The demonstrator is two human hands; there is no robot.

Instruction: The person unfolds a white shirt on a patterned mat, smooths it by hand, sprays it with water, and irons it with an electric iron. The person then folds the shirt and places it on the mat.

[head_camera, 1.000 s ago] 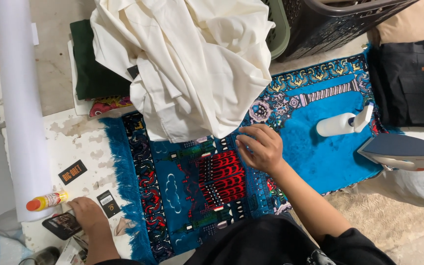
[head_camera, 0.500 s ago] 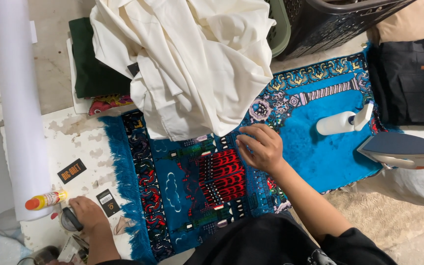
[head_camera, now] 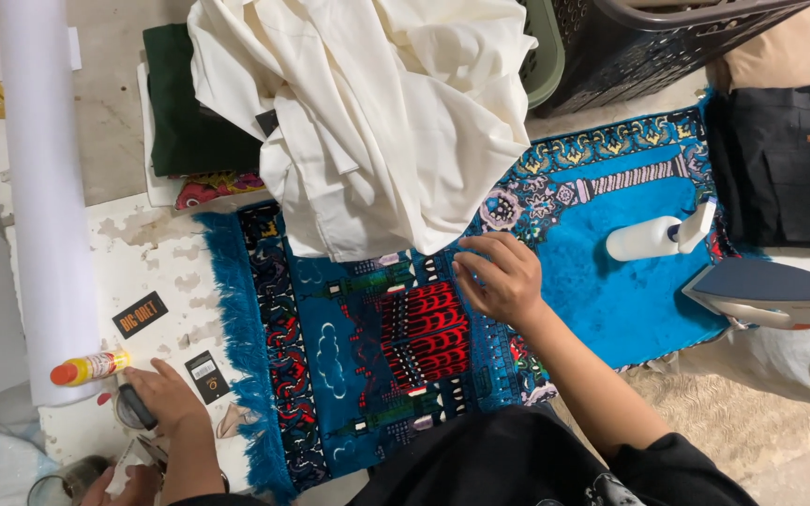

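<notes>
Left hand (head_camera: pixel 163 398): at 7 o'clock in the frame, on the chipped white counter (head_camera: pixel 157 258), fingers closed around a small dark object (head_camera: pixel 136 407); object type not determinable. Orange-capped glue bottle (head_camera: pixel 91 366) just beside, at 10 o'clock from the hand, against the white paper roll (head_camera: pixel 44 187).

Right hand (head_camera: pixel 502 278): at centre, released, fingers spread and resting on the blue patterned prayer rug (head_camera: pixel 611 290). Cream fabric pile (head_camera: pixel 377 122) at 12 o'clock from the hand, overlapping the rug's edge. White spray bottle (head_camera: pixel 658 236) and clothes iron (head_camera: pixel 766 292) at 3 o'clock on the rug.
</notes>
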